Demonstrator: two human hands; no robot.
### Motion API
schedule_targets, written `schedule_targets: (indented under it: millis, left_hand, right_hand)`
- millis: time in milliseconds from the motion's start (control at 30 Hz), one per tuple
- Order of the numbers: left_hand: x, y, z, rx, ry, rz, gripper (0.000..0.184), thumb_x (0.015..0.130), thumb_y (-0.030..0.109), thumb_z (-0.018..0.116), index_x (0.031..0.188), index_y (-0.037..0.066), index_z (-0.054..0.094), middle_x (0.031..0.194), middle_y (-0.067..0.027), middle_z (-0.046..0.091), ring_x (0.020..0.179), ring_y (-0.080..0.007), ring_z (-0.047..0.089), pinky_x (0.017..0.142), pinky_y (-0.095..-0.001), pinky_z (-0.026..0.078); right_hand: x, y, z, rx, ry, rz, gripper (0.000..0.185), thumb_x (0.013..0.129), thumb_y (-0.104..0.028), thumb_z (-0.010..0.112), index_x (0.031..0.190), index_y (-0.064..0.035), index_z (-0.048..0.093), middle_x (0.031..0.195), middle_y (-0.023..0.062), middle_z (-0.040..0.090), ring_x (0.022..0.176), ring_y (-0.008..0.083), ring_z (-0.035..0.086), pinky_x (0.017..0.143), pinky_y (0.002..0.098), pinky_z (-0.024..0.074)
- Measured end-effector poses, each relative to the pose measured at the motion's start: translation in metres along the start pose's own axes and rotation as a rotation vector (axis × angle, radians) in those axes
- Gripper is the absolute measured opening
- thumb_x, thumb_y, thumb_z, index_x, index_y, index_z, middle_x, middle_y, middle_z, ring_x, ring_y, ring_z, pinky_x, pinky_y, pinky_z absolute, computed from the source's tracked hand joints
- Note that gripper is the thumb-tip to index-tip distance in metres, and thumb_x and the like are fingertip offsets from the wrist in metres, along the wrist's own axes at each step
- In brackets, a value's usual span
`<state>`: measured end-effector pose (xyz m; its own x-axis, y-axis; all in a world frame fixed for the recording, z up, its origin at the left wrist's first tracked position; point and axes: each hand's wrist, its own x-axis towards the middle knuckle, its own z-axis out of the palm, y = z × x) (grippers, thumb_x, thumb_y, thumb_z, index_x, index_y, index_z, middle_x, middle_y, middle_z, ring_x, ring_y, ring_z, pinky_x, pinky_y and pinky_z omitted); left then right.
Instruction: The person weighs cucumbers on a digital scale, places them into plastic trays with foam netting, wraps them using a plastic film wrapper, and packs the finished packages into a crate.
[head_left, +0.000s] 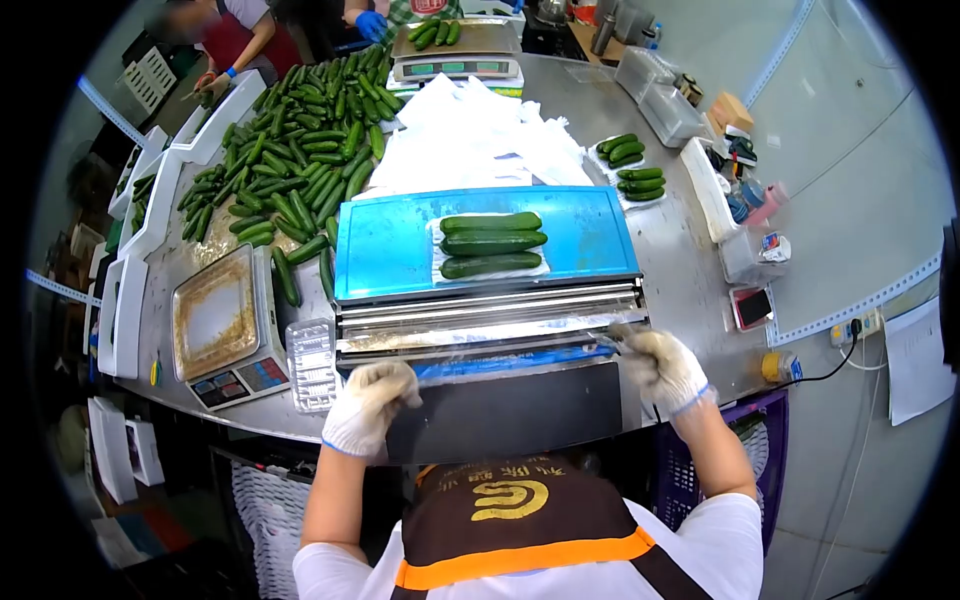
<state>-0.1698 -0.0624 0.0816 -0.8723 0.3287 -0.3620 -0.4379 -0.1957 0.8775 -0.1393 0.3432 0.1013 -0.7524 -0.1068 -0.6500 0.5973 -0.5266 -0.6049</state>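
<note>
Left hand point(375, 400) at the near left corner of the wrapping station, fingers curled inward, nearly closed, apparently pinching the film edge; grip itself too fine to confirm. Right hand point(662, 370) at the opposite end, a little farther forward, fingers bent and partly closed near the film's right end; cannot tell how firmly it has hold. Clear film point(480, 352) spans between them, its ends held wide presumably so the sheet lies flat and unwrinkled. Just beyond it, metal rollers point(490, 305), then the blue plate point(385, 240), where three cucumbers point(492, 242) sit on a white tray point(438, 262), roughly midway between the hands and forward of both; central placing likely leaves even margins either side. Cucumbers side by side, long axes running left to right, near parallel to the rollers and across the line of the forearms; which ends are stems, cannot tell. Outward of the left hand, an empty clear tray point(312, 368) and a scale point(216, 310) on the table point(700, 290); loose cucumber pile point(310, 150) beyond, perhaps kept there for easy reach
</note>
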Motion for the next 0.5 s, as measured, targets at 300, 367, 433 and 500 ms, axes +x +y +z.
schedule_targets:
  millis: [300,367,433,500]
  left_hand:
    - [0.062,0.111,0.027,-0.864,-0.210,0.396,0.024,0.097,0.018,0.055,0.077,0.004,0.056,0.109,-0.0219,0.066,0.111,-0.0331,0.060,0.106,-0.0503,0.044]
    - [0.132,0.118,0.025,-0.597,-0.149,0.674,0.020,0.096,0.016,0.057,0.097,-0.004,0.059,0.119,-0.0220,0.062,0.113,-0.0313,0.059,0.109,-0.0480,0.041]
    - [0.190,0.106,0.034,-0.302,0.203,0.682,0.021,0.090,0.017,0.064,0.098,-0.002,0.064,0.115,-0.0192,0.065,0.107,-0.0253,0.060,0.102,-0.0368,0.047]
    - [0.231,0.067,0.013,0.242,0.402,0.533,0.029,0.091,0.026,0.064,0.097,-0.003,0.063,0.101,-0.0096,0.066,0.091,-0.0160,0.058,0.086,-0.0280,0.047]
  right_hand:
    - [0.032,-0.094,0.092,-0.036,-0.237,-0.739,0.021,0.096,-0.007,0.057,0.111,0.0082,0.062,0.088,0.0124,0.066,0.074,0.0151,0.063,0.067,0.0246,0.0522]
    - [0.105,-0.107,0.107,-0.226,-0.204,-0.861,0.028,0.098,-0.012,0.059,0.117,0.0087,0.061,0.109,0.0163,0.069,0.097,0.0224,0.067,0.090,0.0329,0.0541]
    - [0.171,-0.104,0.114,-0.333,-0.024,-0.807,0.030,0.098,-0.016,0.060,0.118,0.0064,0.063,0.109,0.0135,0.069,0.094,0.0194,0.067,0.087,0.0314,0.0530]
    - [0.240,-0.084,0.089,-0.514,0.024,-0.754,0.030,0.096,-0.020,0.063,0.116,0.0025,0.066,0.100,0.0082,0.071,0.082,0.0132,0.061,0.076,0.0262,0.0493]
